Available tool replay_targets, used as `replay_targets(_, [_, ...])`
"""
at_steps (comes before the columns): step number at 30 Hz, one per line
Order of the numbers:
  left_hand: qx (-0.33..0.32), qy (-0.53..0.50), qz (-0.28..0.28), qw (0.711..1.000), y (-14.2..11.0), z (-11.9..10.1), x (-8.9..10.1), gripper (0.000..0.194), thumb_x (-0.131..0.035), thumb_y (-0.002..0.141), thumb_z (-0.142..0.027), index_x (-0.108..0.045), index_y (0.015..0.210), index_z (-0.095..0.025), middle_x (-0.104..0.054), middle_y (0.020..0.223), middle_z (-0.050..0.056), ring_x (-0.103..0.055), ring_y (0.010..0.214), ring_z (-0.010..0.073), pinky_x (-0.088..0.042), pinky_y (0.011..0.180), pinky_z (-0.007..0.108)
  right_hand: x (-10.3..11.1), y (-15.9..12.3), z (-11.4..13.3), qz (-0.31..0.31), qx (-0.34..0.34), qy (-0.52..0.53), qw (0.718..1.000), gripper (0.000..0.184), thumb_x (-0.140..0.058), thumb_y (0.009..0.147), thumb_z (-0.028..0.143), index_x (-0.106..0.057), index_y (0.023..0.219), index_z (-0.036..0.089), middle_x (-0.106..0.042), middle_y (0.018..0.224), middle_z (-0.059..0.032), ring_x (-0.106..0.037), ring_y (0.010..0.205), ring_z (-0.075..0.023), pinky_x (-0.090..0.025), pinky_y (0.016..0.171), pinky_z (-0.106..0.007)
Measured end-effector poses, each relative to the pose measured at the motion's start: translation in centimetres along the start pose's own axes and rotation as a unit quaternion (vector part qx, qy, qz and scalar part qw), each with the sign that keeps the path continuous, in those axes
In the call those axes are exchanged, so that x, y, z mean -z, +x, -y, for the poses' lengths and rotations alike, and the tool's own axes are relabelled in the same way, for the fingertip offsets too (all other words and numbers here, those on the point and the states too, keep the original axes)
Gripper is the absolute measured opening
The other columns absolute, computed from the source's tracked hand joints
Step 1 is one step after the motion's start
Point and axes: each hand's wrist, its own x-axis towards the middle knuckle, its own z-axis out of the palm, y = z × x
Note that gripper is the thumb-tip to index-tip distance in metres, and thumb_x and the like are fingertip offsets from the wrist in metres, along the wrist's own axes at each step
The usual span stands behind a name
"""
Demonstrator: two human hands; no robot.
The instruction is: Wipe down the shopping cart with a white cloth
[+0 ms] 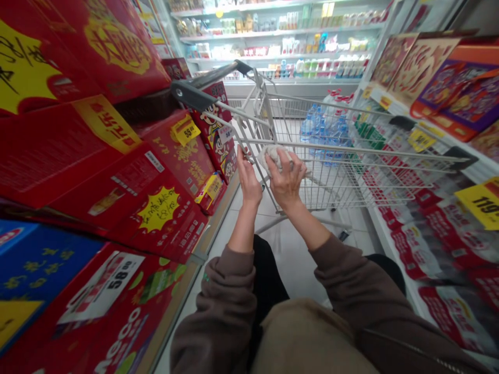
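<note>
A metal shopping cart (343,148) stands sideways across the aisle in front of me, its grey handle (218,78) toward the left. Against the cart's near side, my right hand (286,176) is wrapped over a crumpled pale cloth (276,153). Part of the cloth is hidden beneath the fingers, and a strip of it trails to the right. My left hand (249,179) is at the cart's frame just left of the cloth, its fingers stretched out. Whether the left fingertips touch the frame, I cannot tell.
Stacked red gift boxes (156,192) with price tags line the left side. Shelves with bottle packs (413,244) and snack boxes (460,88) run along the right. Beyond the cart stand blue water bottles (323,127) and a lit refrigerated display (280,49).
</note>
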Motion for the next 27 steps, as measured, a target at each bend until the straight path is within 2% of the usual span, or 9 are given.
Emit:
replay_targets(3, [0.026, -0.020, 0.006, 0.999, 0.3, -0.2, 0.1, 0.075, -0.024, 0.096, -0.077, -0.040, 0.154, -0.032, -0.042, 0.161, 0.009, -0.045, 0.146, 0.0233, -0.041, 0.118, 0.042, -0.9, -1.9, -0.1, 0.022, 0.004, 0.002, 1.000, 0.043, -0.048, 0.099, 0.019, -0.065, 0.134, 0.035, -0.057, 0.147, -0.0093, -0.041, 0.135, -0.0317, -0.029, 0.105, -0.056])
replay_targets(6, [0.029, -0.022, 0.005, 0.999, 0.4, -0.4, 0.4, 0.074, -0.023, 0.098, -0.076, -0.043, 0.152, -0.030, -0.046, 0.159, 0.009, -0.046, 0.145, 0.0229, -0.041, 0.118, 0.042, -1.0, -3.0, 0.2, 0.014, -0.017, 0.015, 1.000, 0.038, -0.052, 0.095, 0.017, -0.071, 0.126, 0.032, -0.061, 0.140, -0.0097, -0.046, 0.127, -0.0315, -0.034, 0.099, -0.051])
replay_targets(10, [-0.007, 0.005, 0.000, 1.000, 1.2, -0.4, 1.1, 0.072, -0.024, 0.100, -0.073, -0.052, 0.146, -0.027, -0.052, 0.154, 0.009, -0.046, 0.146, 0.0221, -0.031, 0.125, 0.041, 0.0, -0.3, 1.8, -0.032, 0.009, 0.019, 0.999, 0.042, -0.052, 0.097, 0.021, -0.066, 0.133, 0.035, -0.056, 0.147, -0.0084, -0.040, 0.133, -0.0318, -0.032, 0.102, -0.052])
replay_targets(13, [-0.013, 0.022, -0.010, 1.000, 2.0, -0.2, 1.5, 0.073, -0.023, 0.099, -0.075, -0.055, 0.143, -0.027, -0.054, 0.153, 0.008, -0.044, 0.148, 0.0222, -0.028, 0.126, 0.041, 0.1, 1.0, 2.7, -0.019, 0.053, 0.022, 0.998, 0.043, -0.049, 0.098, 0.020, -0.064, 0.135, 0.036, -0.055, 0.148, -0.0067, -0.038, 0.135, -0.0311, -0.031, 0.103, -0.051])
replay_targets(17, [-0.006, 0.012, -0.009, 1.000, 2.7, 0.1, 2.0, 0.072, -0.024, 0.099, -0.074, -0.052, 0.147, -0.029, -0.053, 0.153, 0.009, -0.048, 0.145, 0.0229, -0.033, 0.124, 0.042, 0.3, 0.6, 2.9, 0.014, 0.040, 0.033, 0.999, 0.037, -0.055, 0.094, 0.021, -0.069, 0.126, 0.032, -0.060, 0.142, -0.0070, -0.043, 0.125, -0.0308, -0.035, 0.095, -0.048])
replay_targets(19, [-0.005, 0.006, -0.020, 1.000, 3.2, 0.1, 2.2, 0.073, -0.024, 0.098, -0.075, -0.051, 0.147, -0.028, -0.055, 0.151, 0.010, -0.052, 0.141, 0.0236, -0.036, 0.122, 0.043, 0.9, 1.6, 3.0, 0.018, 0.032, 0.042, 0.998, 0.040, -0.055, 0.093, 0.021, -0.067, 0.129, 0.032, -0.056, 0.145, -0.0081, -0.041, 0.126, -0.0322, -0.035, 0.096, -0.049])
replay_targets(23, [0.002, -0.004, -0.023, 1.000, 4.1, 0.0, 2.3, 0.077, -0.024, 0.096, -0.079, -0.055, 0.142, -0.026, -0.057, 0.148, 0.009, -0.053, 0.139, 0.0222, -0.039, 0.120, 0.038, 1.4, 4.7, 3.1, 0.008, 0.102, 0.041, 0.994, 0.048, -0.049, 0.097, 0.023, -0.056, 0.144, 0.035, -0.045, 0.156, -0.0072, -0.034, 0.134, -0.0327, -0.032, 0.102, -0.053])
replay_targets(25, [0.018, -0.012, -0.020, 1.000, 4.4, -0.2, 2.3, 0.078, -0.023, 0.095, -0.081, -0.059, 0.138, -0.026, -0.060, 0.145, 0.008, -0.055, 0.137, 0.0220, -0.041, 0.118, 0.037, 0.7, 4.5, 2.8, -0.004, 0.122, 0.027, 0.992, 0.047, -0.047, 0.098, 0.021, -0.056, 0.143, 0.035, -0.047, 0.155, -0.0059, -0.034, 0.135, -0.0314, -0.031, 0.103, -0.052])
replay_targets(27, [0.036, -0.017, -0.026, 0.999, 4.6, -0.5, 2.2, 0.080, -0.022, 0.094, -0.082, -0.062, 0.134, -0.025, -0.065, 0.138, 0.009, -0.059, 0.132, 0.0229, -0.044, 0.115, 0.039, -0.1, 2.6, 2.2, 0.008, 0.119, 0.015, 0.993, 0.044, -0.047, 0.098, 0.020, -0.061, 0.137, 0.035, -0.052, 0.151, -0.0060, -0.037, 0.132, -0.0308, -0.032, 0.100, -0.051])
